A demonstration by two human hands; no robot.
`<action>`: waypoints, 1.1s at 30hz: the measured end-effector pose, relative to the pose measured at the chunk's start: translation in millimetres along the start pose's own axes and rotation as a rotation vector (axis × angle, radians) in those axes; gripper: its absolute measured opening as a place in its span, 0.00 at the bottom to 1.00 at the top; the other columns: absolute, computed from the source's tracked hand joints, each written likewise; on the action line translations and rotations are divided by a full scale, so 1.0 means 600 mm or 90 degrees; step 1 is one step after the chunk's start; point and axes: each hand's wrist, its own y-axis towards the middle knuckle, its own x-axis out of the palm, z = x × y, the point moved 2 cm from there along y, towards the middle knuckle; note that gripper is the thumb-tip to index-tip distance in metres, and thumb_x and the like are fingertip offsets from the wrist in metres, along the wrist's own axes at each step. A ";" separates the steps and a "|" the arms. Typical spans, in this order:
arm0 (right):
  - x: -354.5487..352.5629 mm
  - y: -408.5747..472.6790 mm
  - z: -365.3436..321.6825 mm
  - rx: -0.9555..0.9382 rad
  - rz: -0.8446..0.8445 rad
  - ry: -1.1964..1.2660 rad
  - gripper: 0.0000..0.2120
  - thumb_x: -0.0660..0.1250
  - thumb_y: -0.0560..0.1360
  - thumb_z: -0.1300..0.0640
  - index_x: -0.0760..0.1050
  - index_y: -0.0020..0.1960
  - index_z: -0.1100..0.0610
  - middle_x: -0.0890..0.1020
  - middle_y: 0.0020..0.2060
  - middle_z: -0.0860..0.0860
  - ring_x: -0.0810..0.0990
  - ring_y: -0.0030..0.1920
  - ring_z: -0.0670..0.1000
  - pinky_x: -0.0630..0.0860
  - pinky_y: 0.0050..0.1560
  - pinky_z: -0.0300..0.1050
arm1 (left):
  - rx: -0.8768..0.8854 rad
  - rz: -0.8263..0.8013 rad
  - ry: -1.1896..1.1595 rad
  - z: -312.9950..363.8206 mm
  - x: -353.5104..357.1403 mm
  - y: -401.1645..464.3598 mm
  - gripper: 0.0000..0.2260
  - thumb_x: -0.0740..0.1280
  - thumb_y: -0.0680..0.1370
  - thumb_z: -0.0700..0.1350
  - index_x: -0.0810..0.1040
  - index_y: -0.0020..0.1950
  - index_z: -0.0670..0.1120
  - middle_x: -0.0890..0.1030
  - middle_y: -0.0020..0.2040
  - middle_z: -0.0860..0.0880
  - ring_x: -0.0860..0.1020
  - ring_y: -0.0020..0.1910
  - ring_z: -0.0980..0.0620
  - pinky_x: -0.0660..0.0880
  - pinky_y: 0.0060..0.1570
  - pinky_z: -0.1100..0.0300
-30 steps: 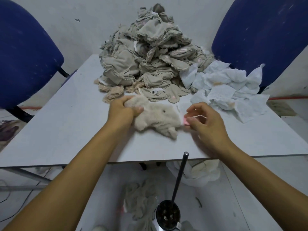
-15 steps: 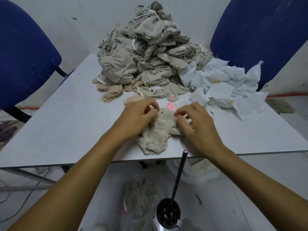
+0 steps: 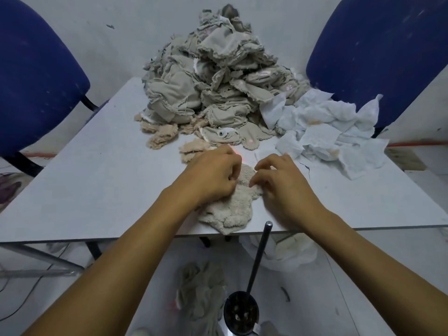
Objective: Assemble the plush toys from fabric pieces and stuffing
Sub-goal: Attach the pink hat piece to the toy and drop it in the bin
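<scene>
Fleecy and limp, the beige plush skin [image 3: 232,204] at the table's [image 3: 97,180] near edge will sag, so keep your left hand [image 3: 213,175] and right hand [image 3: 283,187] pinching its upper edge with curled fingers.

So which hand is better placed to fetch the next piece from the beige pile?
Probably the left hand: the beige fabric pile and loose fuzzy pieces lie just beyond it. The right hand sits nearer the white sheets. Both grip the plush piece.
</scene>
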 end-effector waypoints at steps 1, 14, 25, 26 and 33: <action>0.000 0.002 -0.003 0.011 -0.010 0.003 0.12 0.65 0.77 0.62 0.85 0.52 0.52 0.77 0.58 0.50 0.69 0.60 0.54 0.66 0.60 0.43 | -0.017 -0.014 0.003 -0.001 0.001 0.001 0.08 0.68 0.75 0.46 0.75 0.52 0.54 0.79 0.52 0.53 0.76 0.52 0.48 0.77 0.49 0.49; -0.005 -0.001 -0.048 0.048 -0.002 0.010 0.12 0.66 0.76 0.45 0.73 0.57 0.49 0.77 0.49 0.47 0.74 0.52 0.52 0.73 0.50 0.55 | -0.119 0.112 -0.199 0.007 -0.013 0.000 0.07 0.72 0.76 0.44 0.81 0.52 0.52 0.83 0.41 0.52 0.79 0.37 0.58 0.78 0.36 0.64; -0.023 0.003 -0.028 0.120 -0.067 0.024 0.19 0.72 0.72 0.52 0.70 0.60 0.44 0.79 0.40 0.43 0.77 0.49 0.51 0.74 0.52 0.54 | -0.049 -0.039 -0.069 0.027 -0.012 -0.003 0.12 0.72 0.75 0.45 0.78 0.56 0.53 0.81 0.43 0.52 0.78 0.44 0.52 0.79 0.45 0.54; -0.025 0.004 -0.030 0.085 -0.055 0.017 0.19 0.72 0.72 0.54 0.70 0.60 0.46 0.79 0.39 0.43 0.77 0.49 0.50 0.73 0.53 0.53 | -0.051 -0.019 -0.026 0.031 -0.012 -0.005 0.10 0.70 0.74 0.47 0.76 0.54 0.54 0.81 0.44 0.52 0.78 0.46 0.49 0.78 0.44 0.51; -0.035 -0.002 -0.031 -0.104 0.034 0.022 0.14 0.71 0.71 0.60 0.76 0.56 0.53 0.81 0.42 0.46 0.74 0.46 0.51 0.67 0.52 0.49 | 0.001 0.079 -0.006 0.031 -0.007 -0.011 0.05 0.65 0.75 0.47 0.76 0.50 0.52 0.80 0.43 0.51 0.77 0.47 0.46 0.75 0.38 0.51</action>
